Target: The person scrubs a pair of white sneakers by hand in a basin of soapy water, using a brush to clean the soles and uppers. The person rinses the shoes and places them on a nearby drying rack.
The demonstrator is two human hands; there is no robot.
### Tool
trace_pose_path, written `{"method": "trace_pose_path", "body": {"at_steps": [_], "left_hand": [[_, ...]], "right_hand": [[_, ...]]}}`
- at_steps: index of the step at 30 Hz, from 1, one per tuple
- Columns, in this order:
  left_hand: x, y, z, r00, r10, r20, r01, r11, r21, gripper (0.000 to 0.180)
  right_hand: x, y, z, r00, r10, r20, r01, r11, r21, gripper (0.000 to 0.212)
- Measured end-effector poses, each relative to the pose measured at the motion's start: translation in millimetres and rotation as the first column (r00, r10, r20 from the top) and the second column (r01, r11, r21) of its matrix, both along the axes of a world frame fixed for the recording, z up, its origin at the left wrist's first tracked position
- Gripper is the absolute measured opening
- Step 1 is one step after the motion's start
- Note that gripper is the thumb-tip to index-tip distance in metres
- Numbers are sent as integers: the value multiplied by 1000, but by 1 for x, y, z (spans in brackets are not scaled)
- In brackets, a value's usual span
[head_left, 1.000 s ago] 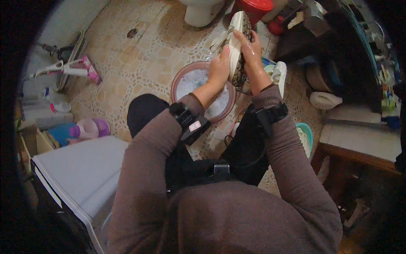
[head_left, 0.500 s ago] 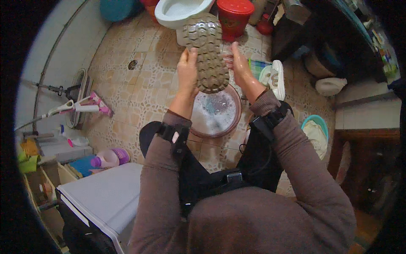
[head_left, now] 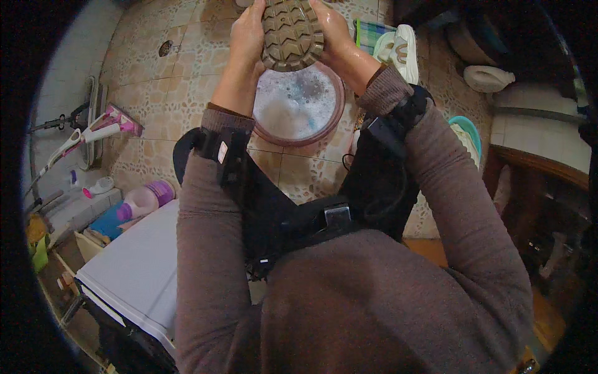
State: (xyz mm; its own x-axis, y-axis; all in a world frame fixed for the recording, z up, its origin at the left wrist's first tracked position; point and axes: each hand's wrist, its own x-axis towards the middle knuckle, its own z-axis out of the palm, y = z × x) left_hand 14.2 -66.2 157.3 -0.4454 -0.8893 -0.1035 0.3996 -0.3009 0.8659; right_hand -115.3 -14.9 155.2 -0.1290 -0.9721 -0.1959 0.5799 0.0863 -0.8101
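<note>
Both hands hold one shoe [head_left: 291, 32] with its brown lugged sole turned up toward the camera, at the top edge of the view. The left hand [head_left: 248, 32] is closed around the shoe's left side, fingers curled over the edge of the sole. The right hand [head_left: 330, 30] grips the right side in the same way, and its skin looks wet and shiny. The upper part of the shoe is cut off by the picture's edge, so how far the fingertips reach there I cannot tell.

Directly under the shoe stands a round basin [head_left: 331, 116] with a reddish-brown rim, on the tiled floor [head_left: 156, 93], filled with soapy, foamy water. The heel of the sole overlaps the basin's far rim in the view.

To the right of the basin lies a white shoe [head_left: 403, 47] beside a striped green cloth [head_left: 369, 34]. Farther right, a turquoise bowl [head_left: 468, 129] sits near a wooden cabinet edge [head_left: 536, 165].

On the left, a pink plastic bottle [head_left: 144, 198] with a purple cap lies on its side (next to a blue container [head_left: 107, 219]), just beyond a white appliance top [head_left: 134, 274]. A pink and white mop [head_left: 93, 131] lies near the wall. The open floor is mostly left of the basin, around a small drain [head_left: 166, 47].
</note>
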Motion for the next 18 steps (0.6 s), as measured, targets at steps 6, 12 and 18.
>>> {"method": "trace_pose_path", "body": {"at_steps": [6,12,18], "left_hand": [[-2,-20,-29,990,57,128,-40,990,-137,49],[1,-32,-28,615,317,722,36,903,-428,73],[0,-20,-23,981,-16,194,1,997,76,91]], "right_hand": [[-4,0,-1,1000,13,-17,-14,1000,-11,58],[-8,-28,-46,986,-101,-129,105,994,20,56],[8,-21,-56,924,-115,-364,66,987,-146,34]]}}
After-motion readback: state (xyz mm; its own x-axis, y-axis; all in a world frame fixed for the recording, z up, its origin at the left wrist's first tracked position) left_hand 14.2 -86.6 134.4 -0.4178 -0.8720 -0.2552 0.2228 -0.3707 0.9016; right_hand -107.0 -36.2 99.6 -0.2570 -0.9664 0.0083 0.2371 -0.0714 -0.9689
